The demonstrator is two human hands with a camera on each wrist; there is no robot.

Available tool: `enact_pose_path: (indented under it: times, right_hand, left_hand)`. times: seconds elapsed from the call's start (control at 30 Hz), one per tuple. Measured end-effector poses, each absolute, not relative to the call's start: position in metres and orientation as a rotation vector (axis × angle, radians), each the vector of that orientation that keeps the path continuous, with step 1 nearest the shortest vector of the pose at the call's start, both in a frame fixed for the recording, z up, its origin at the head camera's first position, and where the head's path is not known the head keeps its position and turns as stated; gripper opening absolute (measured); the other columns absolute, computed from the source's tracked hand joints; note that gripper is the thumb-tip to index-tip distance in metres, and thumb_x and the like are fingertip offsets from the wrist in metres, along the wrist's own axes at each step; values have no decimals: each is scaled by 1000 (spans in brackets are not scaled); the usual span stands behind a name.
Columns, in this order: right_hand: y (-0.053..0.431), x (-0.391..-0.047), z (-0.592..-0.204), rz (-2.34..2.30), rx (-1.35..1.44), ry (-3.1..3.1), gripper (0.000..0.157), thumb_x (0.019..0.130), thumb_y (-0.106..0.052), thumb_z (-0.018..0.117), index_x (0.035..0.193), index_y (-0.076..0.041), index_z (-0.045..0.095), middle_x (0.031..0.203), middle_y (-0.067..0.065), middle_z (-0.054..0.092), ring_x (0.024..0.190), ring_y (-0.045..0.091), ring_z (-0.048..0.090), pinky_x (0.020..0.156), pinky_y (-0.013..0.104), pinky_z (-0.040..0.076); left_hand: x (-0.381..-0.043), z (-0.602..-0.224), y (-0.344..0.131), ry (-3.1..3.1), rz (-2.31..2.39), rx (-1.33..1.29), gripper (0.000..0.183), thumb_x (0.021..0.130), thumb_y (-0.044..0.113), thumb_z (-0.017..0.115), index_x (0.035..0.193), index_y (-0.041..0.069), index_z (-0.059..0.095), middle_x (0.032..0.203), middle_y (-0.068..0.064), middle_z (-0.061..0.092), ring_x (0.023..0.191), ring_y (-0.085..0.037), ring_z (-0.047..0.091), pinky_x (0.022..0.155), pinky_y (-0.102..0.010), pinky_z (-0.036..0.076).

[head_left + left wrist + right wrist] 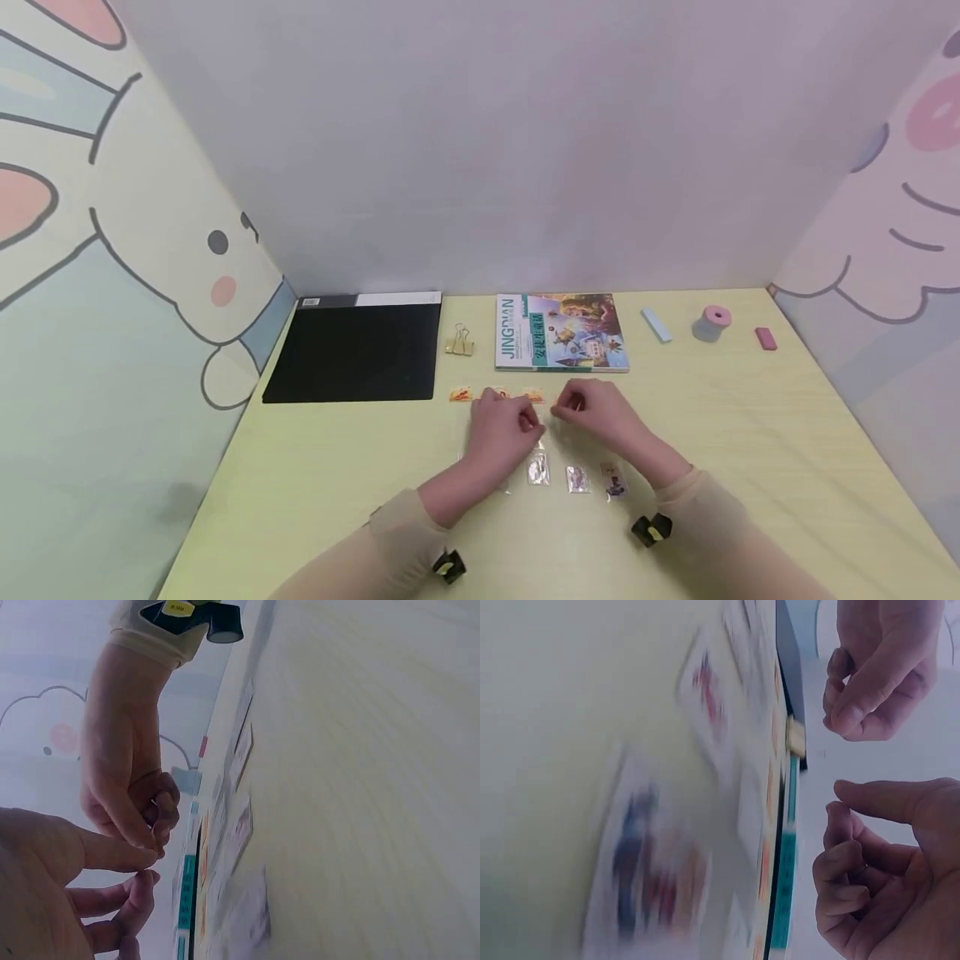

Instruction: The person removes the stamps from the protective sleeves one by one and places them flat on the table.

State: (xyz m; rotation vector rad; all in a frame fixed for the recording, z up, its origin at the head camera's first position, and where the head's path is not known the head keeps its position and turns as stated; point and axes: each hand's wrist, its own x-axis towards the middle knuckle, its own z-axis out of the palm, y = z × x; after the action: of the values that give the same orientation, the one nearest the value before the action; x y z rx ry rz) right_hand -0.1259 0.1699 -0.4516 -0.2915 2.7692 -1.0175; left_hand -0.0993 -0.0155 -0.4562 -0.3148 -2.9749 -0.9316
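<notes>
Yellow table (pixel 757 450) | small packets (pixel 538 468) | below left grip (pixel 501 427), right grip (pixel 602 410)

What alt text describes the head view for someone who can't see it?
A person's left hand and right hand, fingers curled, close together over small printed pieces on a pale table; beyond are a black mat, a binder clip and a book.

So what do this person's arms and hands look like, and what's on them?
The left hand and right hand are bare, without gloves. The left sleeve and right sleeve are plain beige, stopping short of the hands. Each arm carries a small black device with a yellow patch: left device, right device.
</notes>
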Motion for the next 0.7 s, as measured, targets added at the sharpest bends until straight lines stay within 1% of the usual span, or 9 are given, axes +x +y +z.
enact_pose_path:
  times: [0.1, 0.2, 0.27, 0.37, 0.43, 0.53, 0.7]
  right_hand:
    - [145, -115, -450, -1015, -427, 2732, 10, 80, -28, 72, 79, -25, 63, 71, -12, 59, 64, 7, 54, 60, 25, 46]
    - [119, -106, -451, -983, -568, 2700, 12, 79, -29, 73, 82, -23, 64, 72, -12, 59, 64, 5, 53, 59, 23, 45]
    - [101, -102, -454, -923, -638, 2693, 17, 78, -31, 73, 87, -21, 64, 76, -10, 59, 65, 5, 52, 61, 23, 44]
    - [77, -95, -460, -797, -722, 2728, 29, 75, -37, 75, 95, -18, 65, 83, -7, 58, 69, 6, 50, 64, 24, 44]
    - [64, -91, -465, -693, -752, 2770, 36, 74, -40, 75, 100, -17, 64, 88, -5, 56, 73, 8, 49, 66, 26, 45]
    - [50, -87, -471, -564, -778, 2835, 44, 72, -41, 75, 105, -14, 62, 90, -2, 52, 76, 11, 47, 64, 27, 45]
    - [39, -83, -475, -465, -818, 2906, 47, 69, -37, 77, 105, -12, 59, 87, 0, 47, 72, 13, 43, 56, 26, 41]
  left_hand:
    - [-95, -454, -48, -3002, -925, -293, 17, 72, 31, 77, 70, 30, 61, 63, 15, 52, 80, -15, 39, 72, -32, 30]
    - [-87, -454, -82, -3027, -892, -299, 15, 71, 30, 78, 76, 26, 64, 67, 13, 56, 80, -16, 39, 73, -33, 29]
    - [-82, -459, -102, -3041, -850, -302, 19, 69, 31, 79, 81, 25, 65, 69, 12, 57, 81, -16, 38, 74, -34, 29]
    - [-75, -466, -126, -3076, -797, -302, 28, 66, 34, 81, 88, 25, 64, 76, 9, 56, 83, -16, 38, 75, -35, 29]
    - [-71, -472, -136, -3090, -763, -305, 35, 64, 37, 83, 91, 27, 64, 79, 9, 55, 84, -15, 38, 77, -34, 30]
    - [-67, -478, -144, -3089, -753, -325, 41, 61, 38, 85, 96, 30, 63, 83, 8, 54, 84, -15, 38, 77, -33, 31]
    - [-63, -480, -144, -3050, -788, -370, 46, 61, 34, 85, 100, 30, 63, 83, 7, 53, 83, -14, 38, 77, -33, 32]
